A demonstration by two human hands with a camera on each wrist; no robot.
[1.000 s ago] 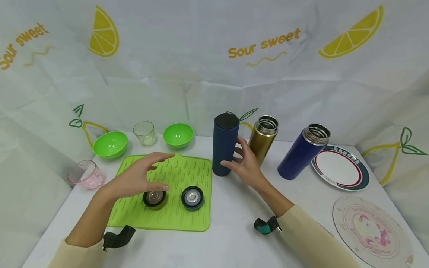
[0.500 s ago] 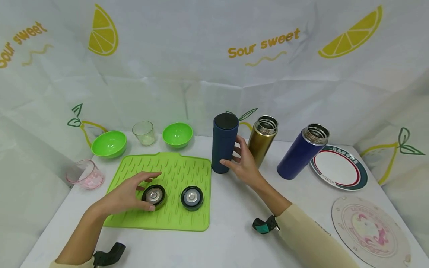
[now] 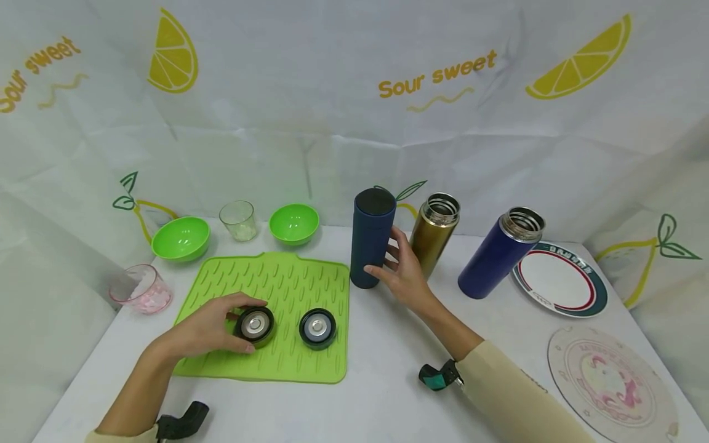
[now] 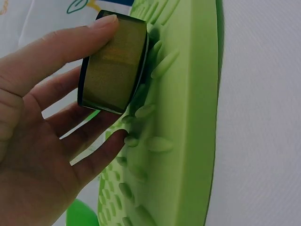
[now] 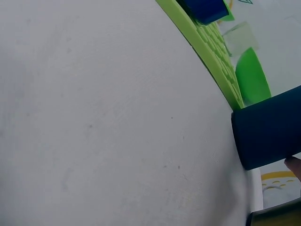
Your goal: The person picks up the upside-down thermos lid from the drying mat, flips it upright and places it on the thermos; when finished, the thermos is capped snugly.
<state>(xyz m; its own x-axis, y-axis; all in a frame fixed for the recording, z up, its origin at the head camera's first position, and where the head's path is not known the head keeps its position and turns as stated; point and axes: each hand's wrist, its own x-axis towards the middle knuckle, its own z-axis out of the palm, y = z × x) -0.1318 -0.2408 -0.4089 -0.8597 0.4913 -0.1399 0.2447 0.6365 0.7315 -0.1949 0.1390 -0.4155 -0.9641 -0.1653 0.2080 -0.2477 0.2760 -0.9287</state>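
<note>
My left hand is around a gold-and-black bottle lid, which lies inner side up on a green ribbed mat. In the left wrist view the thumb presses the side of the lid, with the other fingers behind it. A second lid, dark blue, lies to its right on the mat. My right hand holds an upright navy thermos bottle with its dark top on, thumb at the front and fingers along its right side. In the right wrist view only the bottle's lower part and a fingertip show.
A gold bottle and a blue bottle stand open-mouthed at the right. Beyond are a plate and a round pink-patterned mat. Green bowls and glasses line the left and back, before a white curtain.
My left hand has come down and back from above the mat, and its fingers have closed in around the gold-and-black lid. The right hand stays on the navy bottle.
</note>
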